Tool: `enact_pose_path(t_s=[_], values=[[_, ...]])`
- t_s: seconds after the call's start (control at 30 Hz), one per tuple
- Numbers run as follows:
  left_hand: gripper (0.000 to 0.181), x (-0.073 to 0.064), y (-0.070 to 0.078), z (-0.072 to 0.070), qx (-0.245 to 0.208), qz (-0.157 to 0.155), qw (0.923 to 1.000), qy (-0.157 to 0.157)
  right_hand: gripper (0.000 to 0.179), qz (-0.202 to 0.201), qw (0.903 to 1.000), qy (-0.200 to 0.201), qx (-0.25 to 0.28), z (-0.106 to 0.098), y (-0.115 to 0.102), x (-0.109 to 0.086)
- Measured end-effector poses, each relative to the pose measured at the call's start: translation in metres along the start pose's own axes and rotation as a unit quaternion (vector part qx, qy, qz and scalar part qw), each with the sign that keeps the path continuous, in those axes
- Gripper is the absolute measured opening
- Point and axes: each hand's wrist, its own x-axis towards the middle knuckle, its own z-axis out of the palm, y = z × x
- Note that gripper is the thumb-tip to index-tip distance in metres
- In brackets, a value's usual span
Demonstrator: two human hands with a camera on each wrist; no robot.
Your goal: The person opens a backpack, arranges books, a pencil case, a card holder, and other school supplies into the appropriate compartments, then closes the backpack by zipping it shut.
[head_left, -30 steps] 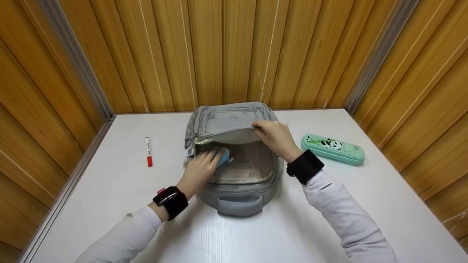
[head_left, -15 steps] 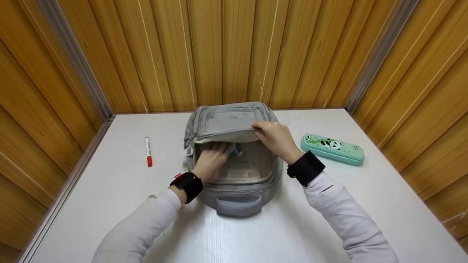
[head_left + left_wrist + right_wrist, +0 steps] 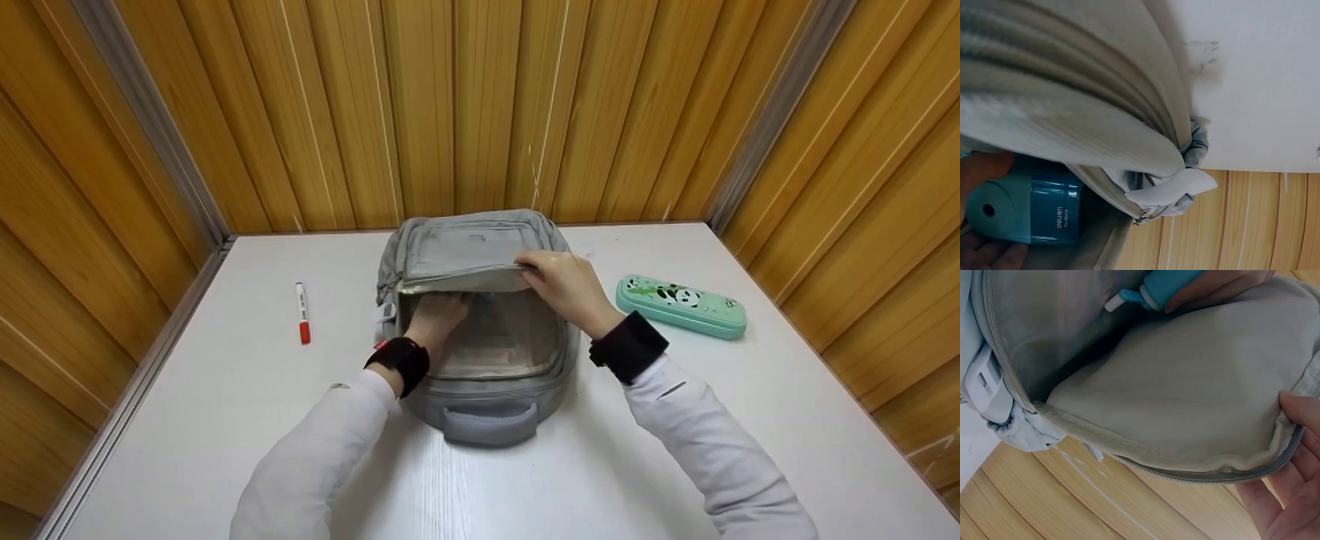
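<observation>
A grey backpack (image 3: 487, 388) lies on the table with its front compartment unzipped. Inside the opening, my left hand (image 3: 437, 319) grips a blue pencil sharpener, its fingertips hidden under the flap in the head view. The left wrist view shows the thumb and fingers on either side of the pencil sharpener (image 3: 1053, 207), which has a round hole in its end. Its small crank handle (image 3: 1127, 295) sticks out in the right wrist view. My right hand (image 3: 568, 289) pinches the zippered edge of the flap (image 3: 1196, 388) and holds it raised.
A green pencil case (image 3: 681, 306) with a panda picture lies right of the backpack. To the left is a white marker (image 3: 302, 311) with a red cap. Wood-patterned walls (image 3: 480, 112) enclose the back and sides of the white table (image 3: 187, 390).
My left hand has moved forward and deeper into the backpack with the pencil sharpener, which has slipped mostly out of sight under the flap. The right hand stays at the flap's edge.
</observation>
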Motion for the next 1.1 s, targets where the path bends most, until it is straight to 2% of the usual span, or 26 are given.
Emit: enact_pose_path(t_s=[0.07,0.17,0.23,0.37,0.47,0.63,0.8,0.9,0.97,1.1], values=[[0.04,0.003,0.0,-0.001,-0.02,-0.009,0.9994,-0.027,0.017,0.002,1.0,-0.003,0.001,0.0,0.0,-0.001],[0.034,0.003,0.002,0.001,-0.024,-0.013,0.9991,-0.033,0.018,0.002,1.0,-0.003,0.003,0.0,0.001,-0.001],[0.026,0.002,0.003,0.003,-0.022,-0.017,0.9994,-0.022,0.018,0.001,1.0,-0.003,0.002,0.001,0.002,-0.001],[0.024,-0.003,0.003,0.007,-0.019,-0.021,0.9996,-0.003,0.018,-0.003,1.0,-0.003,0.001,0.003,0.002,0.0],[0.022,-0.007,0.0,0.008,-0.021,-0.017,0.9996,-0.005,0.018,-0.002,1.0,-0.003,0.004,0.004,0.002,0.001],[0.03,-0.014,-0.003,0.004,-0.024,0.005,0.9996,-0.011,0.018,-0.006,1.0,-0.002,0.004,0.005,0.001,0.001],[0.039,-0.021,-0.004,-0.005,-0.024,0.023,0.9993,0.018,0.017,-0.006,1.0,0.001,0.006,0.006,0.001,0.001],[0.056,-0.024,-0.006,-0.015,-0.048,0.028,0.9979,0.034,0.016,-0.004,0.9999,0.005,0.008,0.007,0.002,0.001],[0.061,-0.026,-0.006,-0.023,-0.065,0.031,0.9966,0.04,0.015,-0.005,1.0,0.004,0.006,0.008,0.003,0.001],[0.047,-0.029,-0.004,-0.044,-0.102,0.04,0.9929,0.047,0.015,-0.007,1.0,0.0,0.002,0.008,0.004,0.0]])
